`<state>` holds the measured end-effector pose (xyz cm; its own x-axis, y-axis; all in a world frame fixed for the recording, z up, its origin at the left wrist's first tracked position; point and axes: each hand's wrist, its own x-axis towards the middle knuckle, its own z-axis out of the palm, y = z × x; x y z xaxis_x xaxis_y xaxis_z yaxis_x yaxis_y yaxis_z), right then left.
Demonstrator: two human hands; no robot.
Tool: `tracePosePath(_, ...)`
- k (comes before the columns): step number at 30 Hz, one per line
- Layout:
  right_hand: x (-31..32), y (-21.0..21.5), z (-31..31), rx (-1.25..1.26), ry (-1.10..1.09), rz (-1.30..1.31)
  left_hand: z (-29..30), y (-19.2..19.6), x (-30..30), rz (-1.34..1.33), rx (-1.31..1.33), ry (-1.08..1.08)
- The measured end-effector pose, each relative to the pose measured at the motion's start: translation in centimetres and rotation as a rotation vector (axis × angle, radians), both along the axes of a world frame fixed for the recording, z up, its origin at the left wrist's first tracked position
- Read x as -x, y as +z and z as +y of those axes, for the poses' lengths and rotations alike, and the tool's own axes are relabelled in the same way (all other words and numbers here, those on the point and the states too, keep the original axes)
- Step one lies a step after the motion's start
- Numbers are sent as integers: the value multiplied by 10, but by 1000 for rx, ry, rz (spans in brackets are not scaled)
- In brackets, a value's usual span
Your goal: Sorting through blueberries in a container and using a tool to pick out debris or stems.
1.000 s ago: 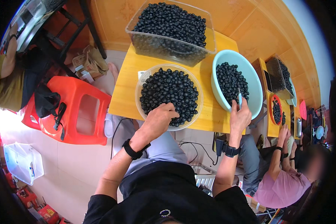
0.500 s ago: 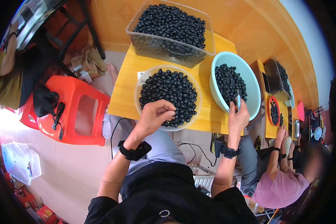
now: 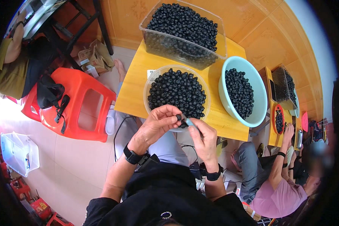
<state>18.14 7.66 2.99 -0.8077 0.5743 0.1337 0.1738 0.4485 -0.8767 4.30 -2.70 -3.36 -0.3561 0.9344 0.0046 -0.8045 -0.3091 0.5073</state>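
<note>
My left hand (image 3: 154, 126) pinches one small black bead-like piece (image 3: 178, 117) between thumb and fingertips. Gripped in my right hand (image 3: 205, 141) is a slim tool with a pale blue-grey handle (image 3: 190, 122). Its tip meets the piece or lies right beside it; I cannot tell its exact kind. Both hands are together over the near edge of a round clear tub (image 3: 145, 96) heaped with black round pieces (image 3: 177, 92), some showing holes. To the right, a light blue basin (image 3: 259, 107) holds more of the same pieces (image 3: 239, 92).
Behind the tub, a large clear bin (image 3: 148, 41) full of black pieces stands on the yellow table (image 3: 133, 92) by the wall. A red stool (image 3: 73, 98) is at left, with a clear box (image 3: 20, 154) on the floor. A person in pink (image 3: 278, 197) works at right.
My right hand has come from the blue basin leftward to my left hand, bringing the tool along. My left hand has lifted a black piece from the tub. The view has shifted slightly.
</note>
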Motion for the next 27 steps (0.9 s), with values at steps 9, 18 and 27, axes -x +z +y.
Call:
tracePosePath(9,2,6,-6,-304,78,-33,-3,2,1,4,9,-7)
tracePosePath(18,-1,8,-5,-328,66,-31,-2,1,1,-27,6,-28)
tracePosePath(27,-3,6,0,-348,66,-38,0,2,0,-39,3,-41)
